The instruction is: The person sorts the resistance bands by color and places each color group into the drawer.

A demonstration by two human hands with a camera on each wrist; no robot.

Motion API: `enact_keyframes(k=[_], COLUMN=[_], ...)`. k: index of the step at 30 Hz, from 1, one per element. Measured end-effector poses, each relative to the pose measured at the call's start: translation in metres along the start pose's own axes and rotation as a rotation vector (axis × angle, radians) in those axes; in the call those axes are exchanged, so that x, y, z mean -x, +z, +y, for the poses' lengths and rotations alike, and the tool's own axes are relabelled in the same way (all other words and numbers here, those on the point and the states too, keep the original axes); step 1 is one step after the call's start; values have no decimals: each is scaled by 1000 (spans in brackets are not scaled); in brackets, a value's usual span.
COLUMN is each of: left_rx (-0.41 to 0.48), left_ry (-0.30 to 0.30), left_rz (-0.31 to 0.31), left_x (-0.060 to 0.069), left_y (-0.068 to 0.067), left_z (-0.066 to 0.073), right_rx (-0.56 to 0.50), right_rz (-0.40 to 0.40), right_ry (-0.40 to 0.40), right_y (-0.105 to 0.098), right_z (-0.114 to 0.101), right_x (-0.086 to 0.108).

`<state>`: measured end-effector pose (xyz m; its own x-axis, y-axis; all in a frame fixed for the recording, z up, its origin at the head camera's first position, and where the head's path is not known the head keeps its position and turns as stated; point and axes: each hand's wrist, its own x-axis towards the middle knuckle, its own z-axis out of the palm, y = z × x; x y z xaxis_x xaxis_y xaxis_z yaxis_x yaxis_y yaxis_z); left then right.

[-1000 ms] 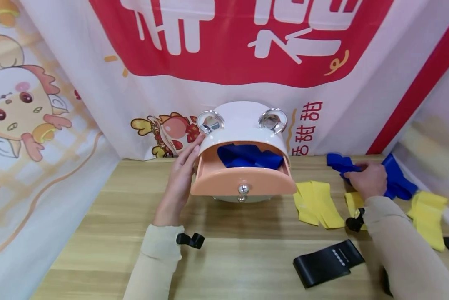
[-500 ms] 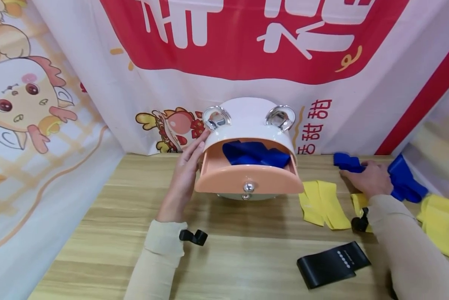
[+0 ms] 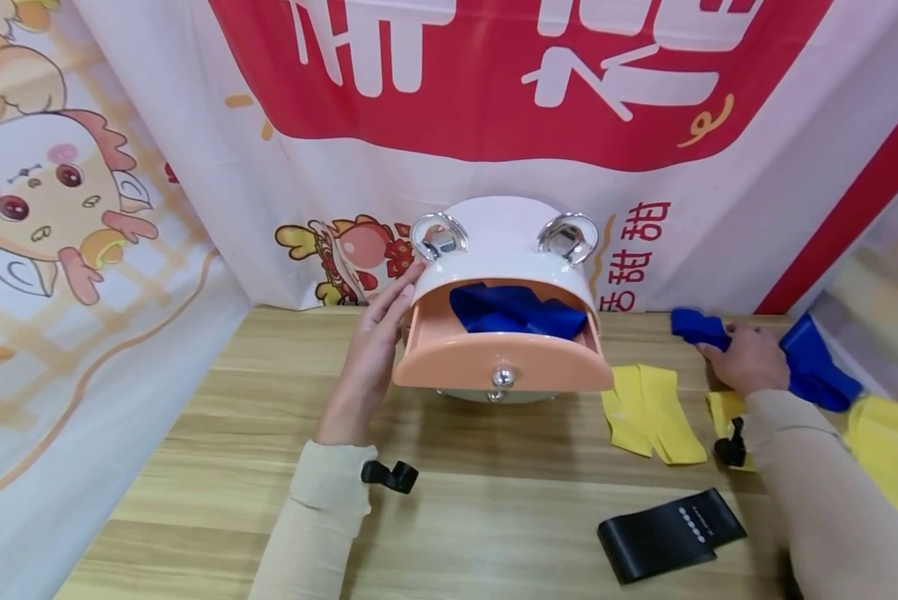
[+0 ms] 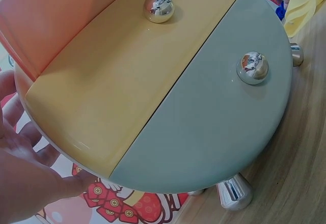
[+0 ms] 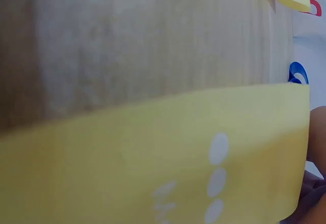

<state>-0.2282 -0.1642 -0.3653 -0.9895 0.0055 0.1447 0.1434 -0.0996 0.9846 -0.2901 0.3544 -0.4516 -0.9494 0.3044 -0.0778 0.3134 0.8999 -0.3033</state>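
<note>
A small white rounded cabinet (image 3: 494,217) with silver ring ears stands on the table. Its peach top drawer (image 3: 456,362) is pulled out, with a blue resistance band (image 3: 512,312) lying inside. My left hand (image 3: 370,350) rests along the cabinet's left side, fingers extended. In the left wrist view, the yellow drawer (image 4: 112,71) and grey-green drawer (image 4: 204,107) are closed. My right hand (image 3: 752,362) is over another blue band (image 3: 696,327) at the back right, fingers touching it; the fingertips' hold is hidden. More blue band (image 3: 816,367) shows to its right.
Yellow bands (image 3: 655,412) lie between the cabinet and my right arm, with another yellow band (image 3: 884,442) farther right. A folded black band (image 3: 670,533) lies nearer the front. A printed cloth (image 3: 329,167) hangs close behind the cabinet.
The head view has shifted slightly, so everything appears farther right. Both hands keep about the same places, the left at the cabinet and the right at the blue band.
</note>
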Motion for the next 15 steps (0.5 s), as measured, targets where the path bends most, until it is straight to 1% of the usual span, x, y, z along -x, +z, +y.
enact_keyframes(k=[2,5,10,15], left_rx=[1,0,0,-7], left_ry=[1,2,3,-4], left_rz=[1,7,7,1], left_x=[0,0,1,1], left_y=[0,1,0,1], left_z=[0,0,1,1], right_rx=[-10,-25,-18,-47], right_rz=[14,37,42,56], right_ry=[2,-18,-70,-94], right_y=[1,1,3,4], right_z=[1,2,4,8], right_x=[-2,-3,-3,-1])
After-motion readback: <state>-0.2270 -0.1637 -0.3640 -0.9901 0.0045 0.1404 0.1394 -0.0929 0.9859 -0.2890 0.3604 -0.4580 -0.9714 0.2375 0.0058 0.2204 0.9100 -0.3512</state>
